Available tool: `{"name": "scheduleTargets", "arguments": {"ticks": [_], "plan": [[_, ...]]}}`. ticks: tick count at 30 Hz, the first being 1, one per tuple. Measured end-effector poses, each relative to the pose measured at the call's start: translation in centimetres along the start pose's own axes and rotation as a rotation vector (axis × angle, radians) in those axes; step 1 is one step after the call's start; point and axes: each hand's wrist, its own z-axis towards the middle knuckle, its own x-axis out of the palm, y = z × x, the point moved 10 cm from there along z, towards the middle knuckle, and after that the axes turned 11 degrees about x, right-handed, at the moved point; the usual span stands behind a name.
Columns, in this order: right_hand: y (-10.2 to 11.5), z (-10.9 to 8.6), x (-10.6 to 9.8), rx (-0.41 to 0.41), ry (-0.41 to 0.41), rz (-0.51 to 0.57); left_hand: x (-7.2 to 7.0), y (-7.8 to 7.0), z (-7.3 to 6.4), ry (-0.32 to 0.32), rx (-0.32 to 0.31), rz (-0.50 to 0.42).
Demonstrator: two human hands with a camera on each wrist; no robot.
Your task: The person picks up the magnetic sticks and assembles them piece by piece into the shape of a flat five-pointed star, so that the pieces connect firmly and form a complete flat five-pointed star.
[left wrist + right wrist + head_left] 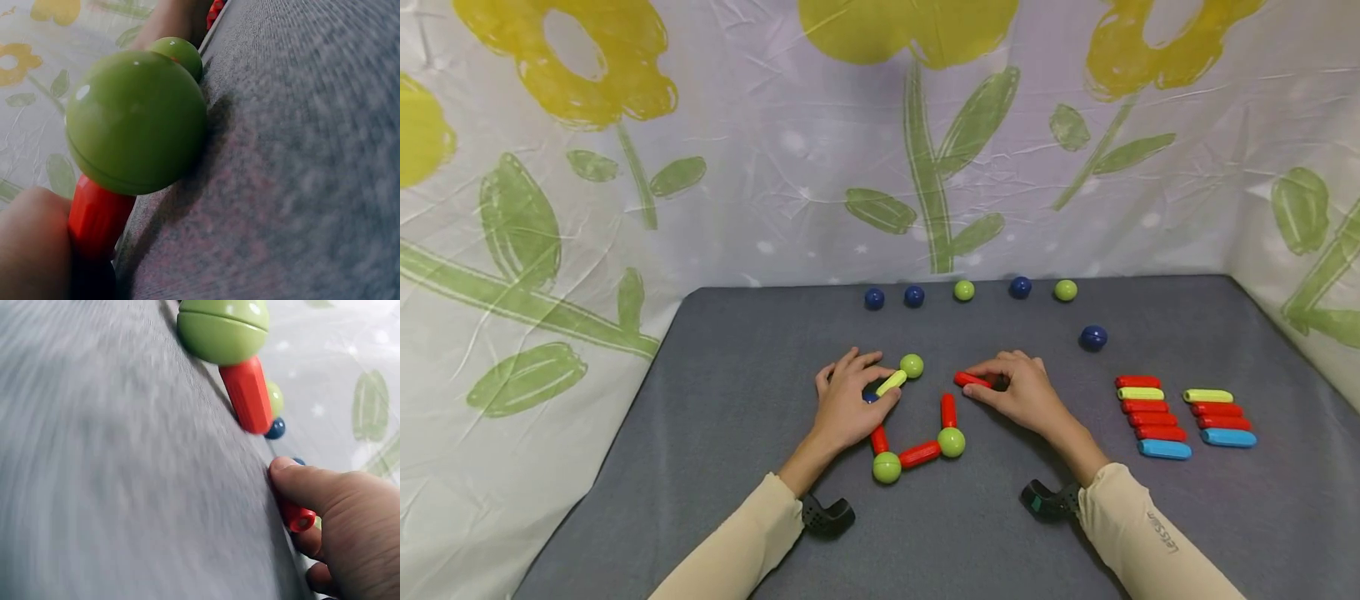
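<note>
My left hand [848, 402] holds a yellow-green rod [892, 382] between thumb and index finger. One end of that rod meets a green ball [912, 365]; at its other end a dark blue ball [870, 397] is mostly covered by the hand. From there a red rod [880, 440] leads to a green ball [137, 122], then another red rod [920, 454] reaches a second green ball [951, 442]. A red rod [248, 397] sticks out of this last ball, its far end free. Just beyond it, my right hand [1018, 390] pinches a loose red rod [294, 512].
Blue and green balls [963, 290] line the table's back edge, and a blue ball [1093, 337] sits nearer. To the right lie two columns of red, yellow and blue rods [1164, 450]. A flower-printed sheet [760, 167] hangs behind the grey table [737, 350].
</note>
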Motion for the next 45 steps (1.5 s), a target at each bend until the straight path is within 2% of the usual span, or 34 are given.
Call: {"name": "scheduleTargets", "arguments": {"ticks": [11, 17, 20, 23, 27, 31, 35, 38, 39, 41, 43, 45], "plan": [[1.9, 1.1, 2.8, 0.004, -0.004, 0.022, 0.1, -0.2, 0.1, 0.020, 0.015, 0.034], [2.2, 1.0, 3.0, 0.018, -0.013, 0.026, 0.5, -0.1, 0.2, 0.042, 0.010, 0.019], [2.0, 1.0, 3.0, 0.025, -0.013, 0.035, 0.4, -0.1, 0.2, 0.031, 0.006, 0.018], [1.8, 1.0, 2.9, 0.040, -0.019, 0.087, 0.2, 0.1, 0.1, 0.000, -0.005, 0.006], [1.4, 1.0, 1.7, 0.057, -0.101, 0.185, -0.5, 0.6, 0.1, -0.063, -0.050, -0.015], [0.8, 1.1, -0.7, 0.048, -0.243, 0.197, -1.3, 1.5, -0.2, -0.132, -0.119, 0.000], [-0.3, 1.2, -4.6, 0.027, -0.403, 0.071, -1.7, 2.2, -0.3, -0.158, -0.163, 0.019], [-2.3, 1.2, -8.1, 0.088, -0.485, -0.085, -1.6, 2.2, -0.3, -0.150, -0.166, 0.015], [-3.3, 1.1, -9.1, 0.137, -0.482, -0.136, -1.6, 2.2, -0.2, -0.147, -0.162, 0.014], [-5.3, 1.0, -10.6, 0.258, -0.422, -0.237, -1.6, 2.1, -0.2, -0.140, -0.152, 0.012], [-7.3, 0.7, -11.2, 0.363, -0.330, -0.324, -1.5, 1.9, -0.2, -0.132, -0.137, 0.015], [-8.6, 0.5, -11.3, 0.432, -0.248, -0.383, -1.4, 1.8, -0.2, -0.116, -0.125, 0.024]]}}
